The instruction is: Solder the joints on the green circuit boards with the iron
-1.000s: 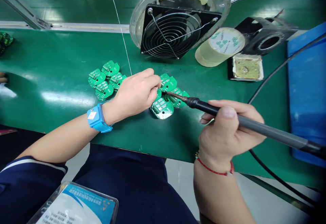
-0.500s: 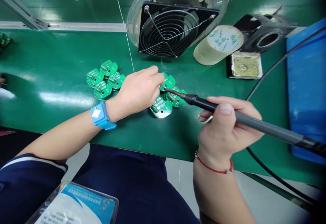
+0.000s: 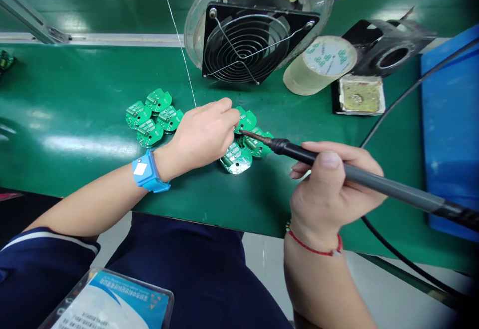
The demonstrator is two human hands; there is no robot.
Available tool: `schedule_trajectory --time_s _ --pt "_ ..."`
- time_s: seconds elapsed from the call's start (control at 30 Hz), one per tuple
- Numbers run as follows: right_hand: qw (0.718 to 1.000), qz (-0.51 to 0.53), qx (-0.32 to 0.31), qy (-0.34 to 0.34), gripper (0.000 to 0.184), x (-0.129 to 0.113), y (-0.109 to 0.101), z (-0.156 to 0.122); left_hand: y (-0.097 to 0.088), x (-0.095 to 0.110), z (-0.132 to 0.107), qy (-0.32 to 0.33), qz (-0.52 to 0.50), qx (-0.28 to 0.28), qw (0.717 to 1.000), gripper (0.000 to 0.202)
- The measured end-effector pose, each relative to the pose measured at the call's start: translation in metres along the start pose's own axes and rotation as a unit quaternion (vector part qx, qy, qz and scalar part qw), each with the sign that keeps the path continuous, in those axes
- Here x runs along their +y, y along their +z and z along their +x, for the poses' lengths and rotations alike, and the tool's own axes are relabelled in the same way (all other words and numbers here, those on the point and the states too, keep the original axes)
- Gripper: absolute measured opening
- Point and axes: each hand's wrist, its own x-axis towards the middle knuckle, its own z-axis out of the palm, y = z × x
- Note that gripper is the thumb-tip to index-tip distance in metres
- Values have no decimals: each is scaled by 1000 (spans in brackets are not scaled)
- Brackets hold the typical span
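Observation:
My right hand grips a black soldering iron like a pen. Its tip touches a small green circuit board in a cluster of several boards on the green mat. My left hand, with a blue wrist strap, rests on that cluster with fingers pinched on a thin solder wire that runs up and away to the top of the view. A second cluster of green boards lies just left of my left hand.
A fume fan in a clear round hood stands behind the boards. Right of it lie a tape roll, a sponge tray and a black iron stand. A blue bin fills the right edge. A cable trails off the bench.
Both hands keep almost the same place. The iron tip and left fingers edged slightly up and left over the boards. A hand at the far left edge has gone from view.

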Motion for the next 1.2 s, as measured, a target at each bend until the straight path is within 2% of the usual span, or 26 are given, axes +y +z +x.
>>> schedule_trajectory --time_s 0.17,0.37,0.5,0.6,0.7,0.77,0.83,0.97,1.03,1.2 --pt "1000 -11 -7 0 22 -2 0 0 1 4 2 2 17 -33 999 23" --pt "1000 -1 1 -1 22 -1 0 1 3 5 1 6 9 -36 999 24" --pt "1000 16 27 -4 22 -1 -1 0 -4 -1 -6 -8 -95 13 995 28" --pt "999 33 42 4 21 -1 -4 0 -14 -6 -14 -57 -200 57 976 27" --pt "996 71 62 -2 18 -1 -5 0 -25 -6 -26 -105 -261 65 957 19" --pt "992 96 81 -9 19 -1 -4 0 -29 -3 -35 -86 -275 50 956 17" --pt "989 105 99 -16 21 0 -3 1 -31 1 -44 -43 -260 24 964 16" --pt "989 101 105 -32 26 1 -1 3 -29 10 -57 16 -147 -2 989 15" --pt "989 106 95 -33 25 2 -1 3 -28 13 -59 24 -112 3 993 16" --pt "989 138 54 -27 20 1 -2 3 -26 17 -60 26 -103 6 994 17"
